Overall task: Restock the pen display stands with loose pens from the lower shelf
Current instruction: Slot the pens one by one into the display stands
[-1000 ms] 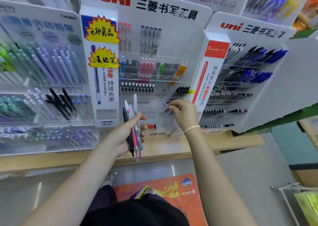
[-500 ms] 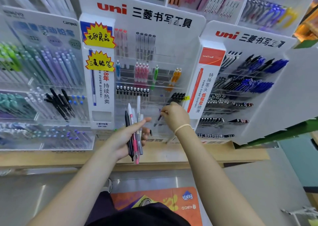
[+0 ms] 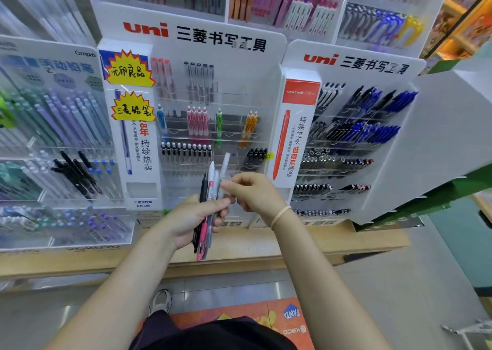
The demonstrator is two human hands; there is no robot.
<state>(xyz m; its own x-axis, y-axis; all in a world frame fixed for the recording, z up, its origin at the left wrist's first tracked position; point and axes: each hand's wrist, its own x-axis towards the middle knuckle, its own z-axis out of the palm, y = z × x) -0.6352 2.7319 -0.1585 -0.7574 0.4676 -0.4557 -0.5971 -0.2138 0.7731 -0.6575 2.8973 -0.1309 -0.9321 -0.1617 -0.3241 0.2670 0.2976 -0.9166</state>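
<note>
**Restock in progress: bundle still in hand**

While several slots of the middle uni display stand (image 3: 213, 126) hold pens, others in its lower rows look unfilled. Left hand (image 3: 191, 217), centre frame: fingers curled round a bundle of loose pens (image 3: 206, 211), black, pink, grey and white, held upright before the stand. Right hand (image 3: 253, 192), just beside: fingertips pinching the white pen (image 3: 224, 168) at the bundle's top, apparently drawing it out. Judged status: partly done; the held pens await placement. Lower shelf stock: not identifiable.
</note>
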